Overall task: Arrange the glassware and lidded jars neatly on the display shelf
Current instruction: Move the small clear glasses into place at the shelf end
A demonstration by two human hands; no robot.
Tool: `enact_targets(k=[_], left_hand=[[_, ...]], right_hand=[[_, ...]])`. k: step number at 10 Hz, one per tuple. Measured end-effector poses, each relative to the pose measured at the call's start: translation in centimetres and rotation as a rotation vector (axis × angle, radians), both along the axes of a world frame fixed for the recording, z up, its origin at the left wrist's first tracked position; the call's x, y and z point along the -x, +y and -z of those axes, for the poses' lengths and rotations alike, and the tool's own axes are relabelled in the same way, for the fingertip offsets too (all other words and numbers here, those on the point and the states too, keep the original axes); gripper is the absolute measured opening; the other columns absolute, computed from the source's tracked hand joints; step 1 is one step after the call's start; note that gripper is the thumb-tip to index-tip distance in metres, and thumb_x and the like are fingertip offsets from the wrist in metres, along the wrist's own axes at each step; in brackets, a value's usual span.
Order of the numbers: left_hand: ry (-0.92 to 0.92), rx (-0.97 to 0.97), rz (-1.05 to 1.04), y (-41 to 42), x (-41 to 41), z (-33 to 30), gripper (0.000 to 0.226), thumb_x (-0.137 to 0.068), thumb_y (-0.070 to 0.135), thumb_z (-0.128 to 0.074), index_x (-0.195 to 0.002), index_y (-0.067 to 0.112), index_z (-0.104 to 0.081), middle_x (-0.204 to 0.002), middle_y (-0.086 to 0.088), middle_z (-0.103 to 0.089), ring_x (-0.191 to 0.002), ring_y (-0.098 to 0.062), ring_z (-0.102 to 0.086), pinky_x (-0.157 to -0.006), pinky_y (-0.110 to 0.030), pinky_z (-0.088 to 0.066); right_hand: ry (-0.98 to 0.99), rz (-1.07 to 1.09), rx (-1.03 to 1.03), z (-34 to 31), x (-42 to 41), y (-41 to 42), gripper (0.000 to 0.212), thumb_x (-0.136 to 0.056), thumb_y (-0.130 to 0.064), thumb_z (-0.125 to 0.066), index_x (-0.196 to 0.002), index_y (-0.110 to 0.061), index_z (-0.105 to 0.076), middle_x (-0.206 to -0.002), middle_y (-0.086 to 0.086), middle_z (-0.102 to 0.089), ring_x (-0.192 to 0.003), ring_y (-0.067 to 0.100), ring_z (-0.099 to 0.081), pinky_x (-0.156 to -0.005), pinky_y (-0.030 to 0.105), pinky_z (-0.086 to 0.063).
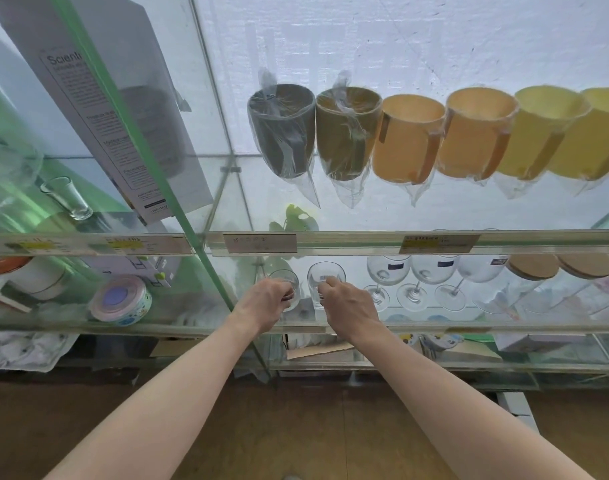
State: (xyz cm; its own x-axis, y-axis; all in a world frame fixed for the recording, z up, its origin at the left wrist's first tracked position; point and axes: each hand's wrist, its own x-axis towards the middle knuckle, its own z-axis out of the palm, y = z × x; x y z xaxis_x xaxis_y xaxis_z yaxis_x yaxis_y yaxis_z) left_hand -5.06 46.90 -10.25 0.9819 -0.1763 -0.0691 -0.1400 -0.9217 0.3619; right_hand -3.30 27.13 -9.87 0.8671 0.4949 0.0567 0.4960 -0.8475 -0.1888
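The left hand [269, 296] is wrapped around a small glass [286, 285], and the right hand [348, 306] is closed on a taller glass [325, 276] just beside it, both near the front edge of the middle shelf [434, 329]. To their right stand three wine glasses [431, 275], then cork-lidded jars [535, 271] toward the shelf's right end. A gap separates the taller glass from the wine glasses.
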Motion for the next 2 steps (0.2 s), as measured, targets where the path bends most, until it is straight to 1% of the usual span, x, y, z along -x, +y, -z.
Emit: enact_targets(k=[1,2], left_hand=[[-0.04,-0.034,0.011,-0.32,0.15,0.11,0.021,-0.092,0.023,-0.071,-0.11,0.015,-0.063,-0.108,0.001,-0.065,-0.107,-0.02,-0.052,-0.093,-0.034,-0.048],[-0.08,-0.064,0.0,-0.42,0.29,0.07,0.037,-0.09,0.029,-0.073,-0.122,0.016,-0.06,-0.119,0.001,-0.063,-0.115,-0.02,-0.05,-0.099,-0.035,-0.046]], right_hand=[[-0.003,0.0,-0.021,-0.03,0.37,-0.49,0.029,-0.089,0.003,-0.06,-0.113,-0.014,-0.057,-0.105,0.002,-0.06,-0.082,0.028,-0.065,-0.055,0.034,-0.041],[-0.038,-0.011,-0.063,-0.35,0.63,-0.71,0.039,-0.091,-0.003,-0.063,-0.126,-0.016,-0.053,-0.117,0.002,-0.059,-0.09,0.026,-0.065,-0.058,0.033,-0.049]])
